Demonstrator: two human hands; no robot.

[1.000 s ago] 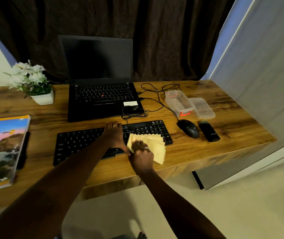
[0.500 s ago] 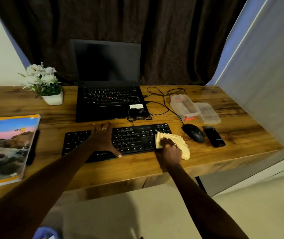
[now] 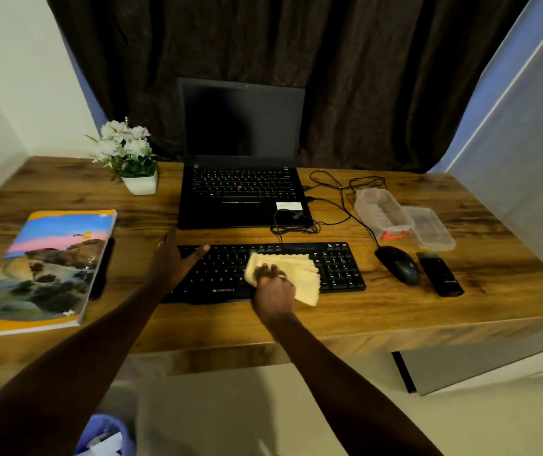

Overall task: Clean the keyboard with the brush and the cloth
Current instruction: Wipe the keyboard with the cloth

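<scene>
A black keyboard (image 3: 339, 268) lies on the wooden desk (image 3: 362, 317) in front of the laptop. A folded yellow cloth (image 3: 299, 274) rests on the keys right of the middle. My right hand (image 3: 273, 286) grips the cloth's near left part, fingers curled into it, and holds it down on the keys. My left hand (image 3: 174, 261) lies flat on the keyboard's left end, with straight fingers and the thumb spread over the top row. A black brush (image 3: 439, 274) lies on the desk right of the mouse, untouched.
An open black laptop (image 3: 240, 195) stands behind the keyboard, with cables (image 3: 296, 225) beside it. A mouse (image 3: 398, 264) and clear plastic containers (image 3: 383, 212) are at the right. A book (image 3: 43, 264) and a flower pot (image 3: 138, 182) are at the left.
My right hand swept the cloth to the keyboard's right end and back toward the middle. My left hand slid from the keyboard's middle to its left end.
</scene>
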